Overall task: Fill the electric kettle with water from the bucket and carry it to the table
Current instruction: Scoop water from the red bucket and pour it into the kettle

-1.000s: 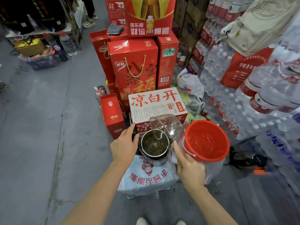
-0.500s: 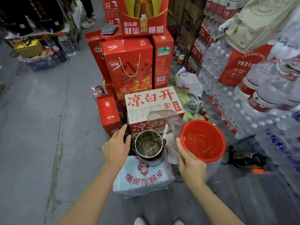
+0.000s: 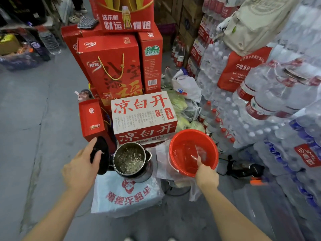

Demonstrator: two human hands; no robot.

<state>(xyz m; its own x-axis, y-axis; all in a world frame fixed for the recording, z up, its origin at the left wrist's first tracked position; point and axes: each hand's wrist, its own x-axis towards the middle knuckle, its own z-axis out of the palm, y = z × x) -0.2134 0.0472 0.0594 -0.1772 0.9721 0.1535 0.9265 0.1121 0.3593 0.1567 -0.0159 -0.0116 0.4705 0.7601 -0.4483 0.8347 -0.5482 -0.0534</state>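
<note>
The steel electric kettle (image 3: 132, 160) stands open on a white printed bag (image 3: 126, 195), with water inside it. My left hand (image 3: 81, 167) holds its black lid (image 3: 101, 155) tipped back to the left. To the right sits the red bucket (image 3: 175, 153), with water in it. My right hand (image 3: 205, 174) reaches over the bucket's near rim and grips a clear plastic scoop (image 3: 199, 152) that is down inside the bucket; the scoop is hard to make out.
A white carton with red characters (image 3: 144, 115) stands right behind the kettle, red gift boxes (image 3: 111, 66) behind that. Shrink-wrapped water bottle packs (image 3: 278, 105) wall off the right. A black appliance (image 3: 243, 168) lies on the floor right of the bucket. Grey concrete floor (image 3: 26, 127) on the left.
The clear scoop was tipped over the kettle, pouring water in; my right hand has since carried it right and down into the bucket. My left hand stays on the kettle's lid.
</note>
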